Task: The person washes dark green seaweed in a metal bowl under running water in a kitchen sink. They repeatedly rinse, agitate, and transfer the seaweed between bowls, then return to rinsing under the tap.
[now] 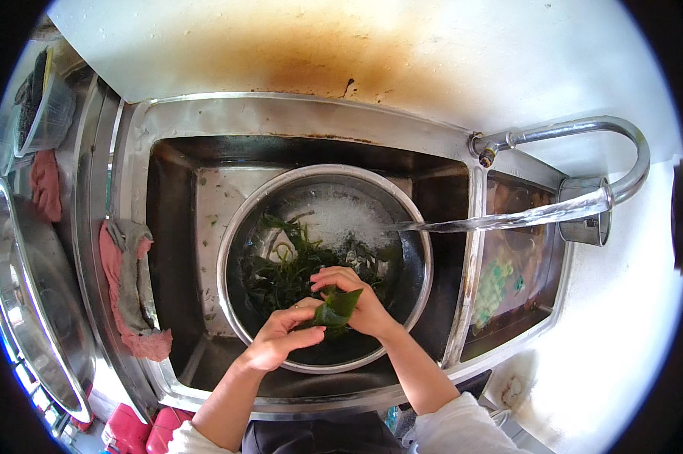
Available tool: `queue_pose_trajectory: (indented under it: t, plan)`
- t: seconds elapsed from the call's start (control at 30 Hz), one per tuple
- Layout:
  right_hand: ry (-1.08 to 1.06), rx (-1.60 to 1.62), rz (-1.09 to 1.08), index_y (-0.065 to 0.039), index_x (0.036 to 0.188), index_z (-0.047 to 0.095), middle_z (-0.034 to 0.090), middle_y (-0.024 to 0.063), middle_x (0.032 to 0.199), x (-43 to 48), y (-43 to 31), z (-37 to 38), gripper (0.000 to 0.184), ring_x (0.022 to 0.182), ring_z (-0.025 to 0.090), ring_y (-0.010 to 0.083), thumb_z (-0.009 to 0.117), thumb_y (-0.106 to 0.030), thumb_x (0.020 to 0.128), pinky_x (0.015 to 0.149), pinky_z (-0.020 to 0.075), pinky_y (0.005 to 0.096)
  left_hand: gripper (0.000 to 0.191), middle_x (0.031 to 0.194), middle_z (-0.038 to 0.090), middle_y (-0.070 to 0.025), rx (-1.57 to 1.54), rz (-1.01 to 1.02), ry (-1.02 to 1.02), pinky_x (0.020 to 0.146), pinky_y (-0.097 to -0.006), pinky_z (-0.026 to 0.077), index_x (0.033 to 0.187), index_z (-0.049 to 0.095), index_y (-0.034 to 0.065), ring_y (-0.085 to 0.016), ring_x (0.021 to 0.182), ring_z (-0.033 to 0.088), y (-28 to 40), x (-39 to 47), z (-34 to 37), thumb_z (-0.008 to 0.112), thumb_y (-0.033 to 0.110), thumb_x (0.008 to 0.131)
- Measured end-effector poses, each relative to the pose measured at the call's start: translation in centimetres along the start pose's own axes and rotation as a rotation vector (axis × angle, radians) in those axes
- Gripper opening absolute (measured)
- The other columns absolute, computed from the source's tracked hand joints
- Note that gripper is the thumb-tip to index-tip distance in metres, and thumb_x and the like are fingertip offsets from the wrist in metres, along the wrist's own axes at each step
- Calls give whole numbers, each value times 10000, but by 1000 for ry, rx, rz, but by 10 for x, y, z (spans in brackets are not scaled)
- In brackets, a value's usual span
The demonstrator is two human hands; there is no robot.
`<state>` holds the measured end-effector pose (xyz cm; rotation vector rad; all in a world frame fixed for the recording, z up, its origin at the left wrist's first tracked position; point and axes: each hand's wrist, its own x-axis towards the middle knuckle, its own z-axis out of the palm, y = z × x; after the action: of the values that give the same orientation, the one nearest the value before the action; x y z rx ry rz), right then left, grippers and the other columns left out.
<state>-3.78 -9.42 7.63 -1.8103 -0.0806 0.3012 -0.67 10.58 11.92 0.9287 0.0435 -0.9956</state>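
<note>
A wide round metal basin (pixel 223 267) stands in the sink, holding water and a mass of wet dark green leaves (pixel 284 278). Above its near half, a broad glossy green leaf (pixel 338 309) is held between my two hands. My left hand (pixel 284 335) grips it from the left, with the thumb on the near side. My right hand (pixel 357 301) has its fingers curled around the leaf's far side, and part of the grip is hidden behind the leaf. From the right, a stream of water (pixel 512 220) pours into the basin and foams at the far side.
A curved metal faucet (pixel 631 136) arches over the smaller right sink compartment, which contains a green net-like thing (pixel 492 292). Pink and grey rags (pixel 128 289) drape over the left sink edge. A large metal bowl (pixel 35 306) and a plastic tub (pixel 49 113) stand farther left.
</note>
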Motion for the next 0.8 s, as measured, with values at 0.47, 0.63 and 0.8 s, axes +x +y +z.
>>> queue_pose_trajectory:
  t: [0.47, 0.63, 0.8]
  plan:
    - [-158, 844, 444, -13, 1258, 418, 595, 131, 1154, -11, -64, 6, 332, 894, 622, 150, 533, -83, 955, 704, 484, 249, 215, 1006, 585, -130, 522, -124, 44, 812, -337, 447, 1015, 615, 23, -240, 917, 556, -18, 9, -13, 593, -13, 804]
    - [-164, 351, 673, 3, 865, 609, 620, 37, 648, 12, -52, -9, 276, 572, 546, 75, 561, -252, 960, 518, 418, 237, 211, 949, 600, -122, 835, 103, 6, 814, -341, 448, 900, 635, 7, -246, 912, 562, -13, 7, -11, 741, 98, 742]
    - [-113, 387, 702, -18, 714, 587, 455, -7, 522, 14, -38, 2, 393, 506, 405, 50, 576, -336, 944, 458, 313, 260, 212, 792, 594, -97, 950, 103, 137, 762, -367, 466, 791, 619, -3, -290, 845, 577, -7, 8, -7, 754, 79, 650]
